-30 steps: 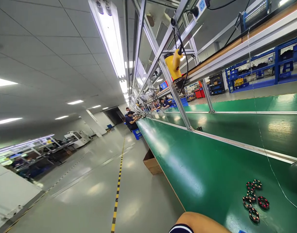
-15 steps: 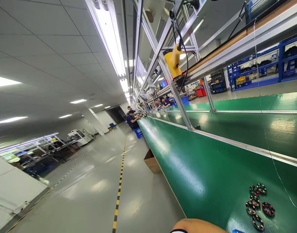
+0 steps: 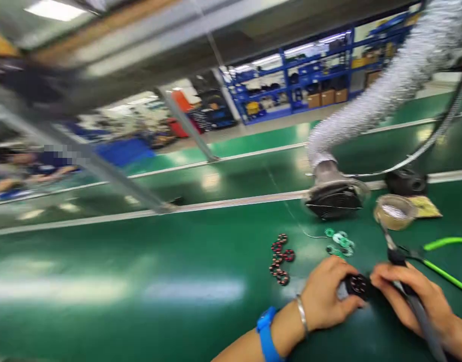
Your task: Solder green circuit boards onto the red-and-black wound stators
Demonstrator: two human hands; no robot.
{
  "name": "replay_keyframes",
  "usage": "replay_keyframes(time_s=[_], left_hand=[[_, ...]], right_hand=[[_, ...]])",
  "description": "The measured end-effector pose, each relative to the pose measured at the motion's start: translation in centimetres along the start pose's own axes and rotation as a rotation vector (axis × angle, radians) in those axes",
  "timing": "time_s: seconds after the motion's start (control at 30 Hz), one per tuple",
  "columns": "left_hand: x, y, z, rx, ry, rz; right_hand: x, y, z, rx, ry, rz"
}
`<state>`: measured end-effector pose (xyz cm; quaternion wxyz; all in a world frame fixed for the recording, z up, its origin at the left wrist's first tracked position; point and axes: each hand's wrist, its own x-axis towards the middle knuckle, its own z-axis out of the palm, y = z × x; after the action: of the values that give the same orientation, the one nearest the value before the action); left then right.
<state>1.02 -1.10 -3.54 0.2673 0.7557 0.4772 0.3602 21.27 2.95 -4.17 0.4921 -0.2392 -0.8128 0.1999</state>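
My left hand (image 3: 325, 294) grips a small round black part (image 3: 357, 285) between thumb and fingers, with copper-coloured spots on its face. My right hand (image 3: 415, 294) is closed around a soldering iron (image 3: 397, 257) with a dark grip and metal tip, which points up and away. The fingertips of that hand are close beside the black part; blur hides whether they touch it. Left of my hands lie several black rings with red and copper windings (image 3: 279, 257). Just beyond my left hand are small green and white rings (image 3: 341, 241).
A silver flexible duct (image 3: 370, 110) ends in a dark hood (image 3: 334, 198) above the green bench (image 3: 148, 261). At the right are a tape roll (image 3: 395, 211), a yellow pad (image 3: 425, 206) and green-handled pliers (image 3: 447, 274). A thin wire (image 3: 296, 218) hangs behind the rings.
The view has swung right and down from the aisle to the bench. Both hands, the black part and the iron are now in sight; earlier only part of an arm showed.
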Motion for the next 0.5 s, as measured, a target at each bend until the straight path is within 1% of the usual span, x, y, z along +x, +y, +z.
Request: replay_keyframes(time_s=[0.07,0.13,0.23,0.3,0.4,0.5], left_hand=[[0.2,0.2,-0.5,-0.037,-0.004,0.009],[0.3,0.6,-0.7,-0.045,-0.001,-0.026],[0.5,1.1,-0.8,-0.045,-0.006,-0.079],[0.7,1.1,-0.9,-0.050,-0.032,-0.089],[1.2,0.8,-1.3,-0.055,-0.101,-0.070],[1.4,0.4,-1.8,-0.057,-0.146,0.001]], right_hand=[[0.3,0.1,-0.7,-0.056,0.023,0.039],[1.1,0.3,-1.0,-0.077,-0.017,0.061],[1.9,0.4,-1.0,-0.054,-0.139,0.075],[2.1,0.2,-0.9,-0.022,-0.224,0.070],[2.2,0.0,-0.8,0.009,-0.305,0.054],[2.1,-0.1,-0.7,0.016,-0.331,0.058]])
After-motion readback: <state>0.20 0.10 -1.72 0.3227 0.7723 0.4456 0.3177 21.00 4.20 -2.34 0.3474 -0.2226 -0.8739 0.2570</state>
